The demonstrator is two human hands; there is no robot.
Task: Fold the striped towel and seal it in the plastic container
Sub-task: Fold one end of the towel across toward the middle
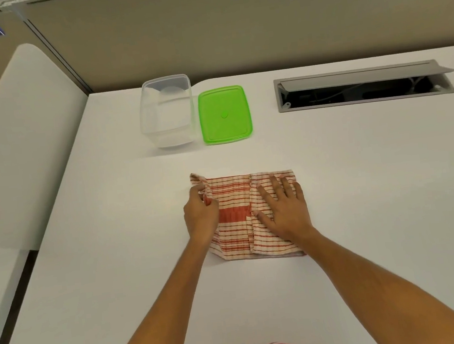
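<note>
Now the left hand [201, 215] pinches the left edge of the striped towel [236, 227] with curled fingers. If it pulls too hard, the fold could slip open (cloth is floppy). Between both hands the towel lies folded on the desk [361, 185], cream with red stripes. On its right side, the right hand [287, 210] presses flat, fingers straight.

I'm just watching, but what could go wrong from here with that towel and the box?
The left hand pinches only the towel at its left edge, so that flap might slip free and unfold. The right hand presses flat on the folded half; lifting it too early could let the layers spring open. The folded towel also looks about as wide as the clear container, so it may need another fold before the green lid can close.
</note>
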